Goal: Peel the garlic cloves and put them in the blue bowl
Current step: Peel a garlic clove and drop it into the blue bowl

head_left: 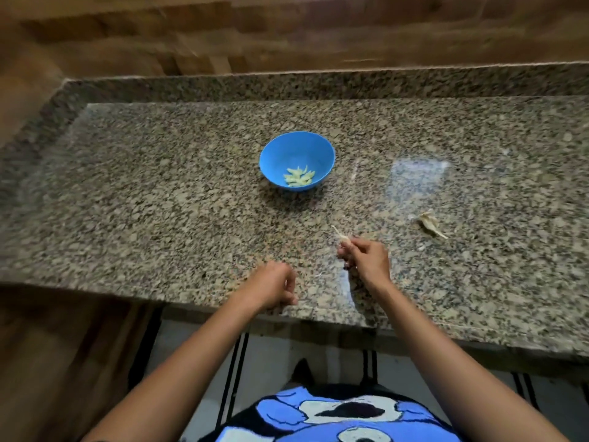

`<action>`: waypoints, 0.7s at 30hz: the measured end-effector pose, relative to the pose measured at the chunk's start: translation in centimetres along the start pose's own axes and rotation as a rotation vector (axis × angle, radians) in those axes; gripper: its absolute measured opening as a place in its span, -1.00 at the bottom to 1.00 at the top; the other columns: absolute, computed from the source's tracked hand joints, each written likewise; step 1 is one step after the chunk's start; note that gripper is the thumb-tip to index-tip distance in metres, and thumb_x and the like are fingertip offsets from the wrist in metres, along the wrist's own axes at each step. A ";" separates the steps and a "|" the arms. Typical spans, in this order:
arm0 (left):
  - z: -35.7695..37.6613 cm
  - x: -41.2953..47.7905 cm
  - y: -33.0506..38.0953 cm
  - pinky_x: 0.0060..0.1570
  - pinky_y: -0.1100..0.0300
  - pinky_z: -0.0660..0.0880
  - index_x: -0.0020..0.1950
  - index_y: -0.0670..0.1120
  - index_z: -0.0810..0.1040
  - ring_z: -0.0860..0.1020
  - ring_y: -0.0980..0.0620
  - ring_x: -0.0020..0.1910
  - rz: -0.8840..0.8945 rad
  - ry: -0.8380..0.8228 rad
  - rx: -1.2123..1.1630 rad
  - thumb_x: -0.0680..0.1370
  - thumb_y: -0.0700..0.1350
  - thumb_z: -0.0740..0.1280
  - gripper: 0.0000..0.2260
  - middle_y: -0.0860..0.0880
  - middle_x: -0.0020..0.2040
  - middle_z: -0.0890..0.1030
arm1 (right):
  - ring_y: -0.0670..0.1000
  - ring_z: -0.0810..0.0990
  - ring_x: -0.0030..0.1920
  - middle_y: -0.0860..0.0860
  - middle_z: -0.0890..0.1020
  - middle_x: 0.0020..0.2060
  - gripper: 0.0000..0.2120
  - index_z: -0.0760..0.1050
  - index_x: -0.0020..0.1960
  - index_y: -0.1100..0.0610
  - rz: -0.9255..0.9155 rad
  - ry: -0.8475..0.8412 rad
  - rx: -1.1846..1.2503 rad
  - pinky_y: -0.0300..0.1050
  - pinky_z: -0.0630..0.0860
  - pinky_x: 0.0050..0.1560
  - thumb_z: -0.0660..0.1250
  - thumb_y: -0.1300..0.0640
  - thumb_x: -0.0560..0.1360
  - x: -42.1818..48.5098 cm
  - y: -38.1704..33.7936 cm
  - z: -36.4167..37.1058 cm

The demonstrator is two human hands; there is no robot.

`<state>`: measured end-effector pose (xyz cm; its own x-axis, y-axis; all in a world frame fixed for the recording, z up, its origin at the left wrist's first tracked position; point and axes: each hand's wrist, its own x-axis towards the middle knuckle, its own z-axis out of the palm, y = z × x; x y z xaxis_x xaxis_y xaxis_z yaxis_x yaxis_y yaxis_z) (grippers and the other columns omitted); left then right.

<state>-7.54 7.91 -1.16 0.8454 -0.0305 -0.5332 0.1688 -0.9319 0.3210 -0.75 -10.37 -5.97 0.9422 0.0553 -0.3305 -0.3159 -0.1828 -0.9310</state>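
A blue bowl [297,159] stands in the middle of the granite counter [159,193], with several peeled pale cloves [298,177] in its bottom. My right hand [366,258] is in front of the bowl and to its right, pinching a small garlic piece [342,238] with a thin stalk sticking up. My left hand [274,283] hovers near the counter's front edge with its fingers curled; nothing shows in it. A heap of dry garlic skin [430,223] lies to the right of my right hand.
A raised granite ledge [287,86] runs along the back of the counter, with a wooden wall behind it. The counter's front edge passes just under my wrists. A striped mat lies on the floor below.
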 end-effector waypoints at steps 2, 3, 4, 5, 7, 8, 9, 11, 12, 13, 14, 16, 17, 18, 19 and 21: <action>0.2 -0.2 0.1 -0.05 0.18 0.58 -0.20 -0.07 0.58 0.60 0.12 -0.17 -0.025 -0.019 -0.032 0.43 -0.16 0.47 -0.92 0.01 -0.18 0.64 | 0.09 0.63 -0.25 0.02 0.67 -0.32 -0.88 0.59 -0.15 -0.01 0.001 0.007 -0.011 0.10 0.58 -0.13 0.33 0.15 0.51 0.0 0.1 0.1; 0.3 -0.2 0.1 -0.08 0.17 0.60 -0.20 -0.08 0.58 0.61 0.12 -0.18 -0.033 -0.033 -0.048 0.44 -0.20 0.44 -0.93 0.00 -0.18 0.64 | 0.10 0.64 -0.23 0.02 0.67 -0.32 -0.91 0.61 -0.12 0.02 0.003 0.010 -0.025 0.13 0.59 -0.11 0.34 0.15 0.51 -0.1 0.1 0.1; 0.3 -0.3 0.3 -0.12 0.16 0.62 -0.18 -0.10 0.58 0.63 0.10 -0.21 -0.038 -0.036 -0.089 0.45 -0.22 0.43 -0.94 -0.02 -0.20 0.64 | 0.11 0.64 -0.23 0.01 0.67 -0.32 -0.91 0.62 -0.07 0.07 0.004 0.010 -0.021 0.16 0.59 -0.10 0.34 0.15 0.51 -0.1 0.1 0.2; 0.4 -0.2 0.5 -0.17 0.15 0.62 -0.17 -0.11 0.59 0.64 0.08 -0.24 -0.043 -0.028 -0.167 0.46 -0.23 0.41 -0.96 -0.03 -0.21 0.65 | 0.12 0.64 -0.24 0.02 0.68 -0.32 -0.90 0.63 -0.06 0.10 0.008 0.014 -0.025 0.18 0.59 -0.10 0.34 0.14 0.51 -0.3 0.0 0.1; 0.2 0.7 1.5 -0.20 0.15 0.63 -0.16 -0.13 0.60 0.66 0.05 -0.26 -0.051 0.036 -0.347 0.48 -0.22 0.39 -0.97 -0.05 -0.23 0.66 | 0.11 0.60 -0.33 0.07 0.67 -0.33 -0.83 0.62 -0.22 0.03 0.007 0.033 -0.048 0.19 0.56 -0.15 0.33 0.12 0.52 -0.6 0.0 -0.3; 0.2 1.4 2.3 -0.19 0.16 0.62 -0.15 -0.12 0.60 0.65 0.05 -0.25 -0.050 0.080 -0.401 0.48 -0.21 0.39 -0.98 -0.05 -0.22 0.66 | 0.12 0.58 -0.37 0.10 0.67 -0.33 -0.77 0.61 -0.30 0.01 -0.001 0.053 -0.070 0.19 0.56 -0.17 0.32 0.09 0.52 -0.6 0.1 -0.6; 0.2 2.6 3.2 -0.17 0.16 0.62 -0.15 -0.11 0.61 0.65 0.07 -0.24 -0.039 0.119 -0.438 0.48 -0.20 0.40 -0.98 -0.04 -0.21 0.66 | 0.17 0.57 -0.38 0.13 0.67 -0.32 -0.74 0.60 -0.34 0.00 -0.004 0.086 -0.095 0.19 0.55 -0.19 0.32 0.06 0.51 -0.7 0.0 -1.1; 0.5 4.9 5.3 -0.11 0.08 0.62 -0.17 -0.09 0.63 0.65 0.04 -0.22 -0.010 0.167 -0.552 0.45 -0.18 0.44 -0.98 -0.04 -0.21 0.67 | 0.19 0.60 -0.32 0.08 0.67 -0.31 -0.76 0.59 -0.33 -0.03 -0.002 0.143 -0.122 0.13 0.56 -0.17 0.32 0.03 0.51 -0.9 -0.4 -2.4; 0.7 5.9 6.1 -0.09 0.02 0.62 -0.20 -0.08 0.64 0.65 0.01 -0.22 -0.004 0.174 -0.621 0.45 -0.18 0.45 -0.96 -0.06 -0.22 0.68 | 0.13 0.62 -0.31 0.05 0.68 -0.30 -0.77 0.58 -0.30 -0.04 -0.003 0.166 -0.122 0.08 0.56 -0.15 0.31 0.04 0.52 -1.0 -0.6 -3.0; 1.0 6.8 6.7 -0.10 -0.03 0.62 -0.22 -0.07 0.64 0.65 -0.02 -0.25 -0.009 0.169 -0.697 0.46 -0.19 0.44 -0.93 -0.08 -0.23 0.68 | 0.08 0.62 -0.30 0.02 0.68 -0.29 -0.79 0.58 -0.28 -0.04 -0.002 0.185 -0.131 0.04 0.56 -0.13 0.30 0.05 0.52 -1.1 -0.8 -3.6; 1.2 7.6 7.3 -0.10 -0.08 0.61 -0.22 -0.06 0.64 0.64 -0.03 -0.27 -0.011 0.162 -0.766 0.48 -0.19 0.42 -0.92 -0.09 -0.25 0.68 | 0.06 0.62 -0.28 0.01 0.69 -0.28 -0.79 0.58 -0.27 -0.04 -0.009 0.209 -0.146 0.02 0.55 -0.11 0.30 0.05 0.53 -1.1 -0.7 -4.3; 1.5 8.5 7.9 -0.08 -0.12 0.60 -0.12 -0.04 0.65 0.63 -0.02 -0.24 0.001 0.227 -0.859 0.51 -0.18 0.38 -0.93 -0.07 -0.20 0.68 | 0.07 0.63 -0.24 0.00 0.69 -0.25 -0.80 0.59 -0.25 -0.02 -0.001 0.216 -0.160 0.01 0.55 -0.10 0.29 0.06 0.53 -1.1 -0.6 -5.2; 1.4 8.6 8.0 -0.04 -0.08 0.60 -0.01 -0.05 0.64 0.63 -0.01 -0.17 0.031 0.323 -0.842 0.53 -0.17 0.36 -0.91 -0.06 -0.11 0.68 | 0.08 0.63 -0.23 0.00 0.69 -0.25 -0.81 0.60 -0.22 -0.01 0.002 0.192 -0.144 0.02 0.56 -0.11 0.29 0.06 0.53 -1.2 -0.7 -5.5; 1.1 8.4 7.9 0.02 0.01 0.59 0.10 -0.06 0.61 0.62 0.03 -0.07 0.096 0.432 -0.762 0.54 -0.15 0.34 -0.84 -0.04 0.01 0.66 | 0.09 0.63 -0.24 0.00 0.69 -0.25 -0.83 0.61 -0.20 0.02 0.001 0.160 -0.130 0.04 0.57 -0.13 0.30 0.07 0.53 -1.1 -0.6 -5.6; 0.8 8.3 7.9 0.08 0.11 0.56 0.19 -0.05 0.58 0.59 0.08 0.03 0.202 0.499 -0.632 0.55 -0.12 0.32 -0.78 0.00 0.12 0.62 | 0.07 0.61 -0.28 -0.01 0.69 -0.26 -0.83 0.63 -0.17 0.05 -0.008 0.124 -0.129 0.04 0.57 -0.16 0.30 0.06 0.52 -1.1 -0.6 -5.7; 0.0 7.7 7.6 0.18 0.20 0.46 0.25 0.00 0.54 0.53 0.14 0.15 0.452 0.460 -0.346 0.56 -0.05 0.30 -0.73 0.04 0.22 0.57 | 0.00 0.56 -0.33 -0.01 0.68 -0.28 -0.83 0.64 -0.14 0.08 -0.045 0.038 -0.183 -0.03 0.54 -0.21 0.32 0.04 0.51 -0.9 -0.8 -5.7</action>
<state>0.28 0.58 -2.81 0.9848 -0.1598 0.0680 -0.1611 -0.6940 0.7017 -0.73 -15.84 -4.03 0.9595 0.0305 -0.2802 -0.2515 -0.3565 -0.8998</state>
